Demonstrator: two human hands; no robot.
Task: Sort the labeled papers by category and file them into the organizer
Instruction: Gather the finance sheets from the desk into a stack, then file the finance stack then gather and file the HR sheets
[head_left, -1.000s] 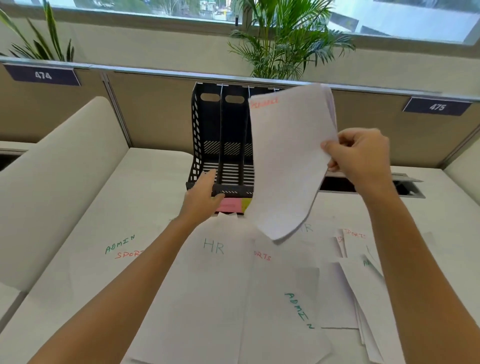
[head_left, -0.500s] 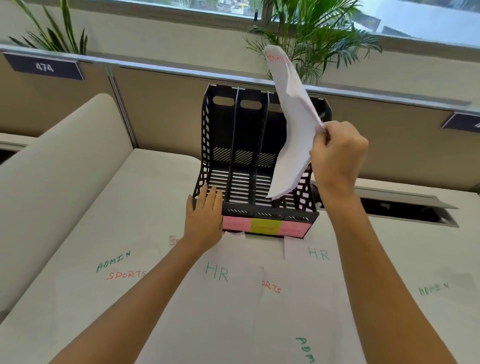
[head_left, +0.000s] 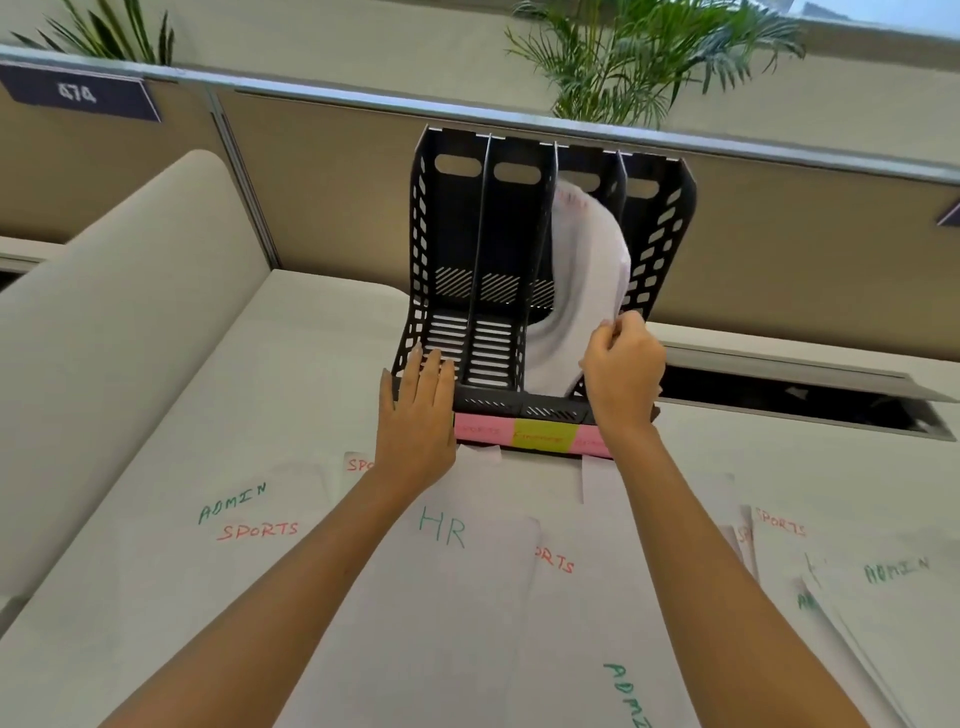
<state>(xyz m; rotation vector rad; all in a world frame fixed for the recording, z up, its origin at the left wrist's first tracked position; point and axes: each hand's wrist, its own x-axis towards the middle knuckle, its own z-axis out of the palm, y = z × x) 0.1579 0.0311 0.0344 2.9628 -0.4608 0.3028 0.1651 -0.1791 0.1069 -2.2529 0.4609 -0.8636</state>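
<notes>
A black slotted organizer (head_left: 447, 218) stands at the back of the desk, with pink and yellow sticky labels (head_left: 540, 439) along its front. A curled white sheet with red lettering (head_left: 582, 280) sits in the third slot from the left. My right hand (head_left: 621, 374) pinches that sheet's lower right edge at the organizer's front. My left hand (head_left: 418, 410) lies flat, fingers apart, on the organizer's front left corner. Loose sheets marked HR (head_left: 441, 530), SPORTS (head_left: 257, 531) and ADMIN (head_left: 231, 501) cover the desk in front.
More sheets marked ADMIN (head_left: 896, 570) and SPORTS (head_left: 779, 522) are stacked at the right. An open cable slot (head_left: 800, 395) lies right of the organizer. A beige cushion (head_left: 104, 332) rises at the left. A partition and potted plant (head_left: 639, 57) stand behind.
My right hand has brought the sheet down from above the organizer into its third slot, where it now curls. My left hand stays at the organizer's front left corner.
</notes>
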